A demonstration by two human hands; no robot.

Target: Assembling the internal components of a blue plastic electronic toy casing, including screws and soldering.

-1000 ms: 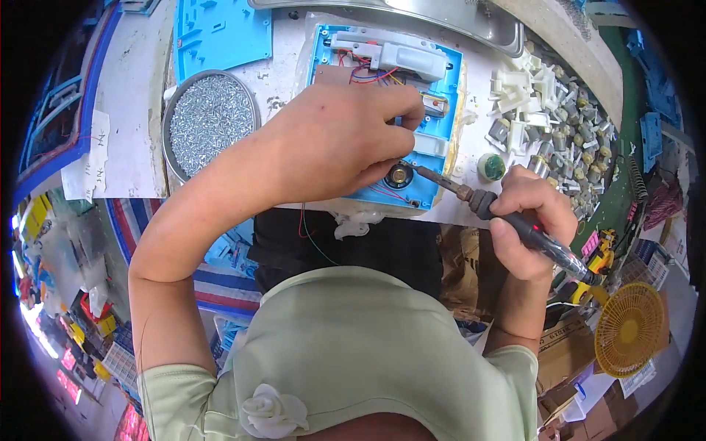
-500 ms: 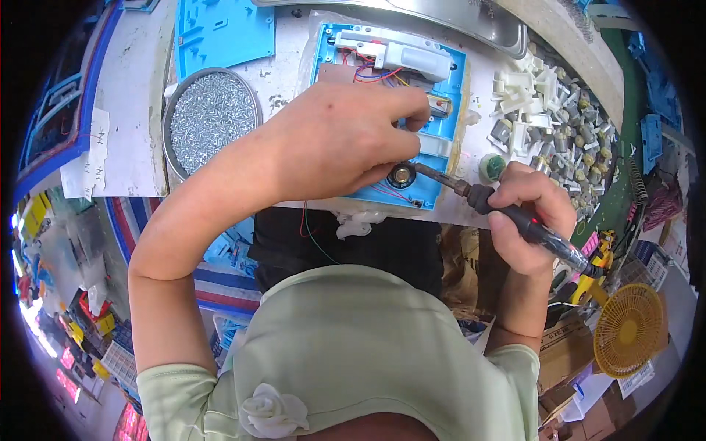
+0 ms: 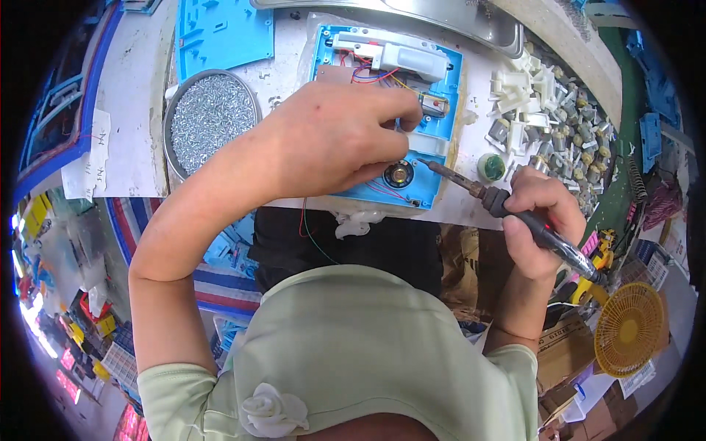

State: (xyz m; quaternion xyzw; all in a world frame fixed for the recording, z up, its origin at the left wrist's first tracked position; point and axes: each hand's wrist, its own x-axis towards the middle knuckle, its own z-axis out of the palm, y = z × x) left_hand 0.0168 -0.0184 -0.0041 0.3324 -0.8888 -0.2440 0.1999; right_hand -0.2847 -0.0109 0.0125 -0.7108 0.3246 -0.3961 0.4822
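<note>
A blue plastic housing [image 3: 439,165] lies on the table, holding a white mechanism [image 3: 415,61], coloured wires and a small round speaker [image 3: 398,174]. My left hand [image 3: 346,136] reaches over the housing from the left, fingers curled down and closed beside the speaker. Whatever is between those fingertips is hidden. In my right hand [image 3: 544,213] is a soldering iron [image 3: 457,178], held like a pen. Its tip points left, just above the housing to the right of the speaker. A small round pot of green stuff [image 3: 491,167] stands by the iron's shaft.
Left of the housing is a round metal bowl [image 3: 256,103] of small screws, with another blue panel [image 3: 224,33] behind it. White plastic parts and small motors [image 3: 548,121] are piled at the right. A metal tray [image 3: 456,22] lies along the back. A yellow fan [image 3: 627,331] stands lower right.
My right hand has drawn the soldering iron slightly right, so its tip has moved away from the speaker's edge. My left hand has shifted a little left, uncovering more of the speaker.
</note>
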